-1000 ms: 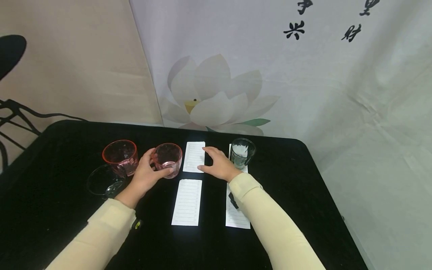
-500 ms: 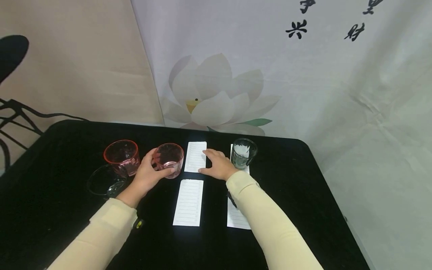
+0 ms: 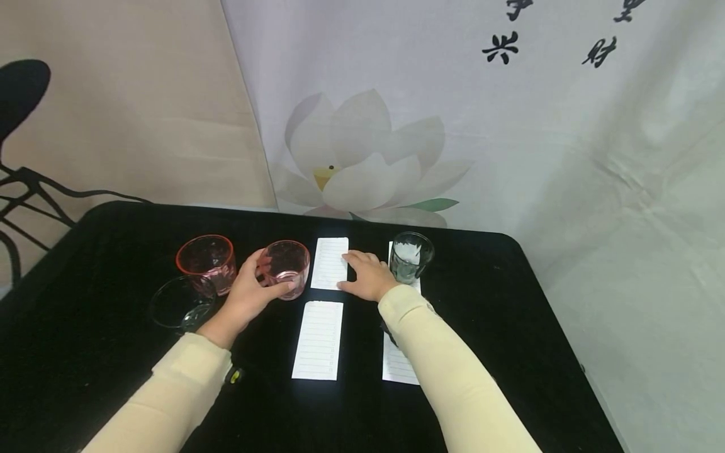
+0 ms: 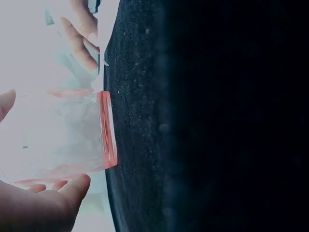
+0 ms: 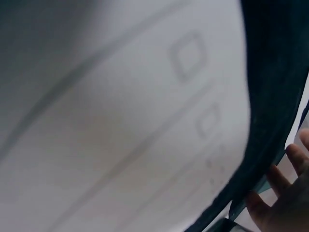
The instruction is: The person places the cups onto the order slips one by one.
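My left hand [image 3: 246, 292] holds a pink clear glass cup [image 3: 291, 267], with the thumb along its front and the fingers on its left side. The left wrist view shows the same cup [image 4: 107, 130] upright on the black table, between thumb and fingers. My right hand [image 3: 369, 277] reaches to the right edge of a lined white paper slip [image 3: 325, 267], thumb and fingers spread apart, with nothing gripped. Whether the fingertips press the slip cannot be told. Another lined slip [image 5: 120, 125] fills much of the right wrist view.
Left of the held cup stand another pink glass [image 3: 206, 261] and a clear glass [image 3: 180, 305]. A grey-green glass [image 3: 409, 261] stands on a slip behind my right hand. Another slip [image 3: 318, 340] lies nearer, and one [image 3: 399, 365] lies partly under my right forearm. A curtain hangs behind.
The whole head view has shifted slightly, moving the scene a little rightward. Both hands keep nearly the same places; the left still holds the pink cup.
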Demonstrator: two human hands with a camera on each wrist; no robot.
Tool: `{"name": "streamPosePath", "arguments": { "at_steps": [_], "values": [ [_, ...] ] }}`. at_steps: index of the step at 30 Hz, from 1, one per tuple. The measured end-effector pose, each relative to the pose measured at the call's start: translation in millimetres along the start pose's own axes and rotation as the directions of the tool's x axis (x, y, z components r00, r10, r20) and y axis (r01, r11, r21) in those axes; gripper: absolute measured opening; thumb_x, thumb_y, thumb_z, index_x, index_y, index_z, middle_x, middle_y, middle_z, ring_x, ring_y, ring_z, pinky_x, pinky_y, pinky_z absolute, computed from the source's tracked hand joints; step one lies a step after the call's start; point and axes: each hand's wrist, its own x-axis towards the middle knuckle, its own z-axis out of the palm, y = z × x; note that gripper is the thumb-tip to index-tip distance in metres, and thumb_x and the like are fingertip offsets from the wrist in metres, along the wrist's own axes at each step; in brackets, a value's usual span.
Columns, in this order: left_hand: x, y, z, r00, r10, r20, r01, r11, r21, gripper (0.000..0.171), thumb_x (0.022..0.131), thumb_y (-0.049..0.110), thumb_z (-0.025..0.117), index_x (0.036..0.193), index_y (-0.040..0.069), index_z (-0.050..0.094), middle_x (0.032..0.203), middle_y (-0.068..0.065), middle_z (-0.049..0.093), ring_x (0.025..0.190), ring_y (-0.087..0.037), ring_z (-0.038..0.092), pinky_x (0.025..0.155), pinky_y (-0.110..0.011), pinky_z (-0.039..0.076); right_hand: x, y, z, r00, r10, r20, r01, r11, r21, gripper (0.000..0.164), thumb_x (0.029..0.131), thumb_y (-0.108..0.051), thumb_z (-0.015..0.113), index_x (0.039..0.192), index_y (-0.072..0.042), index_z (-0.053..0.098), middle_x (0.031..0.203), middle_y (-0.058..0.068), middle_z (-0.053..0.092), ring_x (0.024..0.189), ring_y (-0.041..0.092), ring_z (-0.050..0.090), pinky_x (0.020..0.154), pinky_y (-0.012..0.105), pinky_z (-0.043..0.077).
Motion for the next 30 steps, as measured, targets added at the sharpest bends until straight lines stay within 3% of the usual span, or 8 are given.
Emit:
{"name": "streamPosePath", "arguments": {
  "at_steps": [6, 30],
  "values": [
    [0.7, -1.1, 1.5, 1.000, -0.003, 0.000, 0.003, 1.000, -0.002, 0.086, 0.084, 0.012, 0.074, 0.149, -0.002, 0.019, 0.142, -0.027, 0.033, 0.132, -0.042, 0.034, 0.112, -0.054, 0.032, 2.8, 1.3, 2.4, 1.000, 0.020, 0.017, -0.020, 0.999, -0.041, 0.067, 0.092, -0.047, 0.059, 0.149, -0.019, 0.038, 0.156, 0.001, 0.031, 0.140, 0.026, 0.029, 0.113, 0.050, 0.029],
    [1.7, 2.2, -0.9, 0.999, -0.047, -0.006, 0.047, 0.999, 0.006, 0.086, 0.084, 0.010, 0.073, 0.149, -0.003, 0.018, 0.145, -0.026, 0.033, 0.134, -0.040, 0.033, 0.112, -0.052, 0.032, 7.9, 0.2, 3.4, 0.997, 0.055, 0.049, -0.052, 0.997, -0.049, 0.066, 0.091, -0.050, 0.058, 0.148, -0.022, 0.039, 0.156, -0.002, 0.031, 0.141, 0.027, 0.027, 0.113, 0.055, 0.026]
  ]
}}
